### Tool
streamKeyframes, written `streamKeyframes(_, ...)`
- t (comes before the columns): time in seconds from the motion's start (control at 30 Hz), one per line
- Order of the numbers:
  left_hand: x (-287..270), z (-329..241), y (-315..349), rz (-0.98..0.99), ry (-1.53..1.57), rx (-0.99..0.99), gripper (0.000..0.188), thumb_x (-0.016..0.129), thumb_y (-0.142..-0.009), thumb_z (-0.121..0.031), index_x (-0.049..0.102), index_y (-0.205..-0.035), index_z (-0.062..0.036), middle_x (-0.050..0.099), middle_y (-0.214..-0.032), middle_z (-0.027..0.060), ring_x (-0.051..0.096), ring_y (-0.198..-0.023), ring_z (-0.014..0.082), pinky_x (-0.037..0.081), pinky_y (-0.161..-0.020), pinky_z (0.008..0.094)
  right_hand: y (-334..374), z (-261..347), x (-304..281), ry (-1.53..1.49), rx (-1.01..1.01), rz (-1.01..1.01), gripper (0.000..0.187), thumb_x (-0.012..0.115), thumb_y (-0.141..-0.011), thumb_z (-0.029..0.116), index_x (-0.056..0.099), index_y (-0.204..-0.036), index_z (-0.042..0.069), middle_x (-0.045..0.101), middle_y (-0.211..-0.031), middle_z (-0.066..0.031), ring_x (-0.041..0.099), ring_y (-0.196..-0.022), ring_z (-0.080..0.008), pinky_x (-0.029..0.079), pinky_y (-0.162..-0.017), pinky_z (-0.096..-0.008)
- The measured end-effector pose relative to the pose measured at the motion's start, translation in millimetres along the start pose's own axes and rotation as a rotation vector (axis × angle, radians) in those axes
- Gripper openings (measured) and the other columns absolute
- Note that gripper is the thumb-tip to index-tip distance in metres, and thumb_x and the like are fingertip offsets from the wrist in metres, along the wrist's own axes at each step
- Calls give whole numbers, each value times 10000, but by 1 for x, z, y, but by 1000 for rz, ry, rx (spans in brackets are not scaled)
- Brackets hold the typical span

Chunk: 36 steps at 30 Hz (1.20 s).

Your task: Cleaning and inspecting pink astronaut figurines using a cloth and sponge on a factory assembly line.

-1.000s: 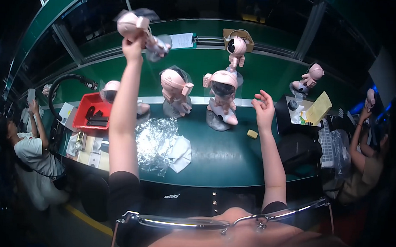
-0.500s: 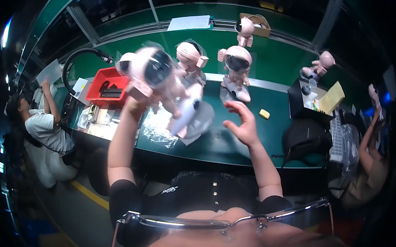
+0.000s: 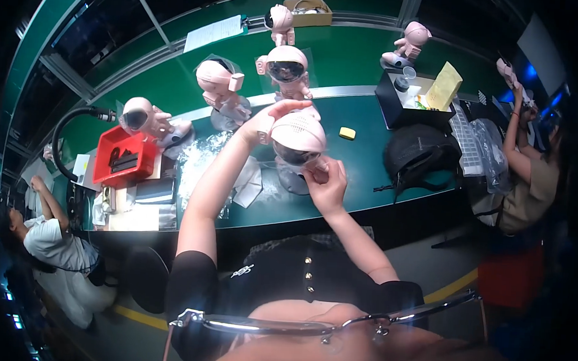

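Note:
A pink astronaut figure with a round dotted head and dark visor is in front of me at the middle of the table, its grey base partly seen below. My left hand reaches round its far left side, fingers stretched out along the back of the head. My right hand is closed, thumb and fingers pinching at the lower right edge of the visor. The figure's body is mostly hidden beneath its head. Just behind stands another pink astronaut figure with clear film around it.
More astronaut figures stand at the left, behind and far right. A red bin holds dark parts. Clear plastic film lies left; a yellow block, black box and black bag lie right. Co-workers sit either side.
The figure in my left hand has come from the left to the middle and turned visor toward me. My left hand has shifted to its head; my right hand has closed on it. The view has swung right.

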<state>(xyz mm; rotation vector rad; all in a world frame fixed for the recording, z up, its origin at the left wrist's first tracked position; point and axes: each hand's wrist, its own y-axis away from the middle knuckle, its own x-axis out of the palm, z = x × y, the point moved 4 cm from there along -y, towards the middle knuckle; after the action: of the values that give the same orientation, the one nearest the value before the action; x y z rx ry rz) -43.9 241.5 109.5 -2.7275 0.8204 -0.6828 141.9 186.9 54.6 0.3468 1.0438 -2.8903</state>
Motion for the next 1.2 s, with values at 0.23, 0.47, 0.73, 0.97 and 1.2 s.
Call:
streamKeyframes(0.23, -8, -6, 64, -581, 38, 153, 426, 506, -953, -238, 471, -1264, 50, 608, -1132, 140, 618, -987, 213, 502, -858, 372, 9, 16, 7, 155, 6, -38, 405, 792, -664, 58, 565, -997, 17, 595, -828, -106, 575, -705, -231, 464, -638, -344)
streamKeyframes(0.47, 17, -13, 85, -885, -40, 129, 258, 668, -826, -58, 620, -1046, 68, 661, -854, 88, 629, -772, 151, 511, -724, 266, 13, 15, 19, 31, 23, 88, 418, 735, -740, 37, 513, -1093, 8, 607, -895, -75, 580, -705, -142, 440, -566, -262)
streamKeyframes(0.73, 23, -42, 166, -1041, 2, 457, 131, 635, -810, -17, 629, -937, 15, 622, -868, 74, 596, -759, 156, 512, -702, 296, 9, 21, 17, -20, 186, 87, 441, 766, -700, 60, 511, -1057, 16, 573, -867, -66, 551, -723, -159, 432, -613, -282)
streamKeyframes(0.97, -24, -20, 281, -1356, -523, -172, 224, 694, -763, -90, 681, -950, 31, 666, -767, 60, 579, -616, 105, 477, -588, 230, -19, 10, -2, -86, 104, 164, 968, 844, -586, 100, 260, -1355, 26, 404, -1238, -126, 445, -1121, -232, 363, -950, -362)
streamKeyframes(1.2, -2, -34, 276, -1598, -1287, -504, 557, 719, -767, -226, 525, -1239, -3, 567, -1079, 172, 595, -910, 270, 472, -822, 348, -50, 35, 0, -386, 137, 275, 1406, 912, -497, 197, -109, -1458, 97, 155, -1484, -188, 311, -1322, -321, 260, -1089, -439)
